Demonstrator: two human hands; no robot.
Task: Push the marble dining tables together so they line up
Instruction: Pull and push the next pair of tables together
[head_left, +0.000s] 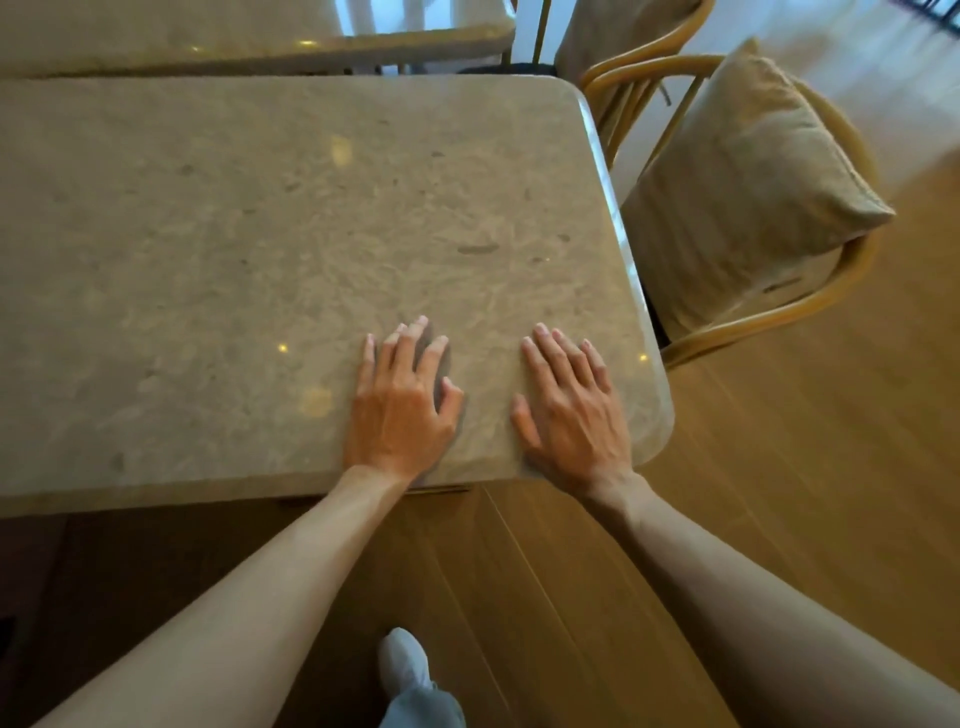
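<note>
A beige marble dining table (234, 249) fills the left and middle of the view, its rounded near-right corner close to me. A second marble table (208, 44) lies just beyond its far edge, with a thin dark seam between the two; its right end stops short of the near table's right end. My left hand (402, 402) rests flat on the near table by the front edge, fingers straight. My right hand (569, 405) lies flat beside it, nearer the corner, fingers spread.
A rattan armchair (831, 291) with a tan cushion (753, 197) stands tight against the near table's right edge. Another chair back (623, 36) sits behind it. Wooden floor (753, 493) spreads to my right and below; my white shoe (405, 660) is on it.
</note>
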